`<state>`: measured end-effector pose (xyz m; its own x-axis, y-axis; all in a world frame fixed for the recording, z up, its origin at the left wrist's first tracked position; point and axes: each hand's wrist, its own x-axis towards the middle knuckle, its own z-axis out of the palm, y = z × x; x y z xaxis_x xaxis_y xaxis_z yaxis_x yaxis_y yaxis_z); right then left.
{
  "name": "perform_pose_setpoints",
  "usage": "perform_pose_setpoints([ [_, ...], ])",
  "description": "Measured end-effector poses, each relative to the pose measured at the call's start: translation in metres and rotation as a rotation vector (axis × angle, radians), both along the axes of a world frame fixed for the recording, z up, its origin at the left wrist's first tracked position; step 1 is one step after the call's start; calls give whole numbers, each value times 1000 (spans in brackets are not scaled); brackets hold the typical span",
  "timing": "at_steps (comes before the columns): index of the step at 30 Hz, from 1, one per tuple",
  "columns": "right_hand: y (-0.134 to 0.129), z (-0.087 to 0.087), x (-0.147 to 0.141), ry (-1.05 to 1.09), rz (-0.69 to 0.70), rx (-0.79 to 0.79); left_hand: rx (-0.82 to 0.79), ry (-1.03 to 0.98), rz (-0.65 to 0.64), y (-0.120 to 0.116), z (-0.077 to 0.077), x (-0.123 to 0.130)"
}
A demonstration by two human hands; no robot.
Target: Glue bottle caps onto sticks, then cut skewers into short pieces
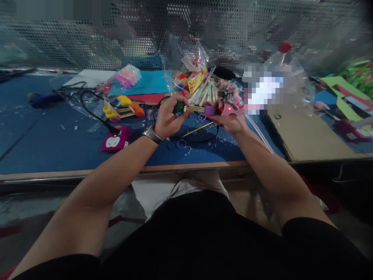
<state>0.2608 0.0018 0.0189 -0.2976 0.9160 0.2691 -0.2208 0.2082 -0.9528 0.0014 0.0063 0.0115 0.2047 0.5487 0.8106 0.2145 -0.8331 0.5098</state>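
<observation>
Left hand (171, 118) curled round green cap (180, 107); right hand (229, 120) pinching purple cap (210, 110), sticks (196, 109) spanning between. Beyond hands, on counter (61, 136), clear bag (202, 53) holding bright pieces (183, 77), yellow packet (196, 83).

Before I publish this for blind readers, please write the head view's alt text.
A person's left hand holds a round green piece beside thin, pale wooden sticks that lead to a round purple piece in the right hand, above a blue tabletop. At left sits a magenta plastic box.
</observation>
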Motion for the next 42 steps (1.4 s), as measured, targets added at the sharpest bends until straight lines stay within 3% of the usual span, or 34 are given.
perform_pose_setpoints([
  [13,0,-1,0,32,58,53,28,-6,2,2,2,1],
  [26,4,-3,0,5,-15,38,17,41,41,2,1,-2],
  [32,2,-3,0,28,17,14,12,7,-44,0,3,0],
  [42,2,-4,0,45,21,30,-12,33,-50,-2,5,-1],
])
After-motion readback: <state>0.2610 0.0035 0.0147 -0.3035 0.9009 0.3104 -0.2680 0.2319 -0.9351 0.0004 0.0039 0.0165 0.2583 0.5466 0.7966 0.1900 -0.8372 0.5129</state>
